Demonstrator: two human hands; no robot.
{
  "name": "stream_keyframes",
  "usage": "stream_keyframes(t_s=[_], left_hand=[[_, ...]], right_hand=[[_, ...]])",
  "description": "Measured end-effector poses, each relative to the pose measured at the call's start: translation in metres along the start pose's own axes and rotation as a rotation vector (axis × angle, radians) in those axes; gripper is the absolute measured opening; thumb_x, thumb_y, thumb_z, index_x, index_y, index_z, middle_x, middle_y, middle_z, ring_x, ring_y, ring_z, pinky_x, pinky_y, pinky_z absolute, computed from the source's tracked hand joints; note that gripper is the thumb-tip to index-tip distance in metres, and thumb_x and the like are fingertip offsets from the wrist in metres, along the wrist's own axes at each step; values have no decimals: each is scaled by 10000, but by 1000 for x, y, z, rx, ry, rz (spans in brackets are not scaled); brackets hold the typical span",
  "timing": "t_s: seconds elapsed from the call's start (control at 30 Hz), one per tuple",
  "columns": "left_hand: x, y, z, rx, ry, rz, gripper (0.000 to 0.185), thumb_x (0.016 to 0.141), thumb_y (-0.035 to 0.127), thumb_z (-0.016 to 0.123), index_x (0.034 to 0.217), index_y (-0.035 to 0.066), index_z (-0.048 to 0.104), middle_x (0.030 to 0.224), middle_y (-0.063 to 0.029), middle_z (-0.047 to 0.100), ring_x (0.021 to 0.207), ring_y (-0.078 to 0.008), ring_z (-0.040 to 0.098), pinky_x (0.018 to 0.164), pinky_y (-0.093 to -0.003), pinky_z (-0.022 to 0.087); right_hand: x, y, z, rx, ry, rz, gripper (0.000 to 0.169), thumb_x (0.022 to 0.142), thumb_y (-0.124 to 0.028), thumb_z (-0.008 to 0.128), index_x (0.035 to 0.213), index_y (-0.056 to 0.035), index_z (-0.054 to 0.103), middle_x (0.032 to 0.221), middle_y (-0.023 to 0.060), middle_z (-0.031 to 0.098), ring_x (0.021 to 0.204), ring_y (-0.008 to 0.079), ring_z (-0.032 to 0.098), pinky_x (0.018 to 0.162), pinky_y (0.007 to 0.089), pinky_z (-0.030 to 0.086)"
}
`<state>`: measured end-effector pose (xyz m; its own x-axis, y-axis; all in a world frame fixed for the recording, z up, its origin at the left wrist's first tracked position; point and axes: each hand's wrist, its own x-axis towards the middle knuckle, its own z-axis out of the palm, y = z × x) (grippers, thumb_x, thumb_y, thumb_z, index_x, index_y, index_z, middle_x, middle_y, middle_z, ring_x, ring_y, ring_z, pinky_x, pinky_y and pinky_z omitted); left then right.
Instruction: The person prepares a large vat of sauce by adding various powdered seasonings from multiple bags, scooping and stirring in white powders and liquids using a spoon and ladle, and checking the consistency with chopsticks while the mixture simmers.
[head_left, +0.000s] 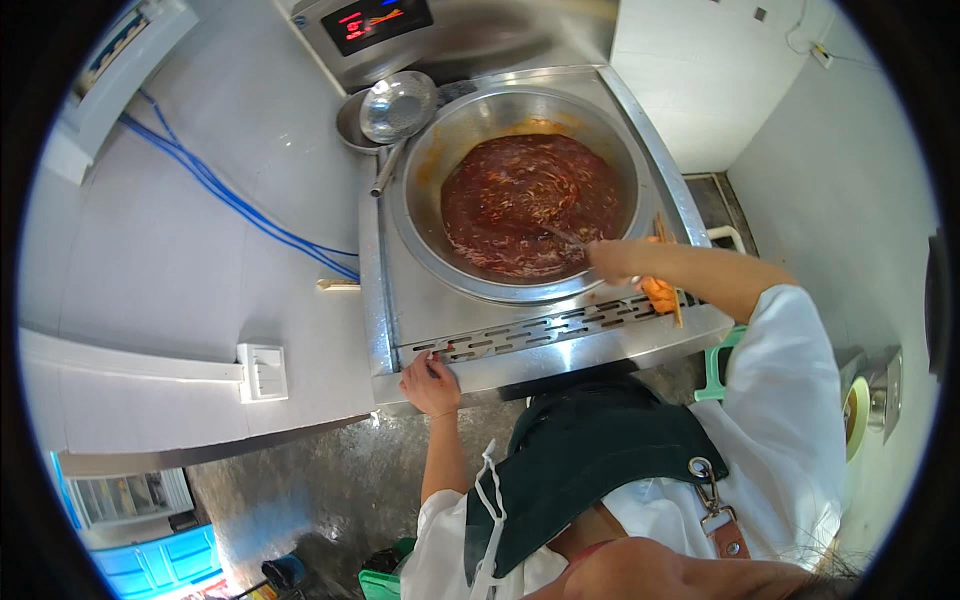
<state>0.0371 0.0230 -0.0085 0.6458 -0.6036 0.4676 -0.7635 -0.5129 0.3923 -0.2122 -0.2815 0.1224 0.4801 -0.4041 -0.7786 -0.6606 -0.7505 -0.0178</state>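
Note:
A large round steel wok (427, 217) is set into the stainless-steel cooker top. Dark red, oily liquid (525, 195) with lighter shreds swirls inside it. Over the wok's near right rim, my right hand (613, 260), blurred, grips a metal utensil (562, 235) that dips into the liquid; its end is hidden. My left hand (431, 385) rests at the cooker's front left edge, fingers curled beside the slotted drain strip (525, 332). Small red bits show near its fingertips. Whether it holds anything is unclear.
A perforated skimmer (399, 107) lies across a steel bowl (351, 124) at the back left. An orange cloth (660, 295) and wooden sticks (679, 309) lie near my right forearm. Blue cables (247, 214) run along the left-hand surface. A green stool (716, 367) stands right.

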Motion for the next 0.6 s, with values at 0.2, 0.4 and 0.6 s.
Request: stream_keyframes(t_s=[0.2,0.4,0.6], left_hand=[[1,3,-8,3,15,8,202,819,70,529,986,96,641,855,-64,674,787,-282,561,729,-408,378],[2,8,-6,-7,8,38,180,831,84,530,967,96,647,867,-45,678,796,-277,565,729,-397,381],[1,-4,-10,14,-1,29,166,843,93,524,943,90,656,872,-46,677,819,-276,574,729,-401,389]], right_hand=[[-24,77,54,200,575,89,179,825,-114,631,971,-10,645,935,191,613,776,381,632,713,445,537],[-47,144,166,-1,673,-273,261,802,-42,605,1057,-98,616,1217,199,470,1103,352,530,893,433,476],[-65,108,108,505,1413,-143,54,864,-25,604,915,-9,599,1049,144,554,907,264,605,734,324,514]])
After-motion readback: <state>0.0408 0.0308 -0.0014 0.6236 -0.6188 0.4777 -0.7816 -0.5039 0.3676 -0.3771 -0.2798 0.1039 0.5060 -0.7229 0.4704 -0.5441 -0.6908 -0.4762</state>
